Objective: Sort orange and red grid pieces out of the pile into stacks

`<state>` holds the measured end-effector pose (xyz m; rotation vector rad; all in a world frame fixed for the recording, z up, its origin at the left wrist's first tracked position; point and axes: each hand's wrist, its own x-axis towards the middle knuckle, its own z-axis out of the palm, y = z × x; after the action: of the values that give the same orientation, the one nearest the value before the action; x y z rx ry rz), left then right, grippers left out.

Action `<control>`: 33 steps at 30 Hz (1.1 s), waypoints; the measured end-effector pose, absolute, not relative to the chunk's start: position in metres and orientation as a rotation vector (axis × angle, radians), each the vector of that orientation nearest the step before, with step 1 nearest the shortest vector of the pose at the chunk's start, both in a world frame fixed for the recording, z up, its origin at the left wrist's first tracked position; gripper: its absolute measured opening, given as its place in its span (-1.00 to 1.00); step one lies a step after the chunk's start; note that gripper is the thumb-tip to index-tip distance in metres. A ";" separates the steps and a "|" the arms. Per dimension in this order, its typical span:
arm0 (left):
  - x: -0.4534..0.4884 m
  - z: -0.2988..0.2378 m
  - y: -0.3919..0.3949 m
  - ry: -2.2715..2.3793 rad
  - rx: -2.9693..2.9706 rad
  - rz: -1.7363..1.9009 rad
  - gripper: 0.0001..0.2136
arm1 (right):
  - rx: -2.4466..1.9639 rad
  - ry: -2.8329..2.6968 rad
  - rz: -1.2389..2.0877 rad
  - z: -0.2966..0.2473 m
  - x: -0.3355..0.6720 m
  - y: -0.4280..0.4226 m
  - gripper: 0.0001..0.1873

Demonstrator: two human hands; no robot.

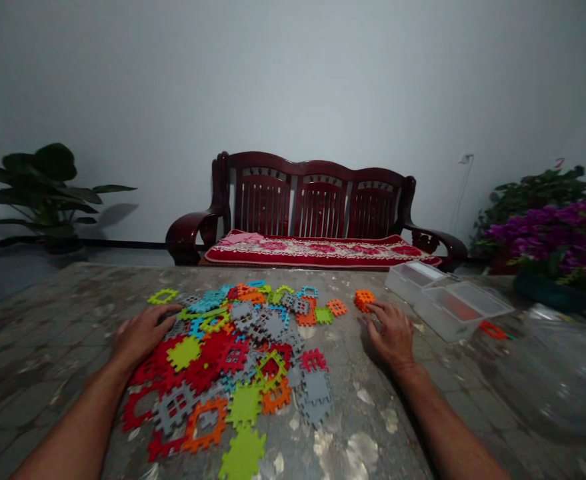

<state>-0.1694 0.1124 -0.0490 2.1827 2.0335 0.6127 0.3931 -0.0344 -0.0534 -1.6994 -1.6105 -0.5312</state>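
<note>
Resting with fingers spread and pinching nothing, the left hand point(143, 337) lies on the far-left edge of a heap of colourful plastic waffle-block tiles point(233, 357) on the tabletop point(47, 353), while the right hand point(391, 335), fingers loosely curved and open, sits just beside an orange tile point(364, 300), near a clear plastic storage box point(447, 303).

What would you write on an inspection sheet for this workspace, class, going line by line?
Surface: mottled grey table top with pale patches.
Job's things: interlocking plastic pieces, red, grey, green and orange, in a loose pile; orange pieces lie apart.
Hands: left hand rests on the pile; right hand lies open beside the orange pieces.
Clutter: clear plastic boxes.
Cables: white cord on the wall.
Surroundings: dark wooden bench, red cushion, potted plant, purple flowers.
</note>
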 end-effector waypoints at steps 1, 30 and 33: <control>-0.169 -0.048 0.112 2.043 2.164 0.597 -0.57 | -1.653 -1.642 -0.534 -0.055 0.390 -0.034 -0.63; -0.172 -0.056 0.117 2.065 2.136 0.698 -0.62 | -1.925 -1.938 -0.082 -0.018 0.249 0.021 -0.58; -0.170 -0.054 0.115 2.062 2.136 0.707 -0.62 | -2.001 -1.968 -0.049 -0.015 0.238 0.030 -0.61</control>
<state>-0.1699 0.1152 -0.0544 2.1364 2.0623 0.7069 0.2383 0.0300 -0.0148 -2.0014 -1.9679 -0.0491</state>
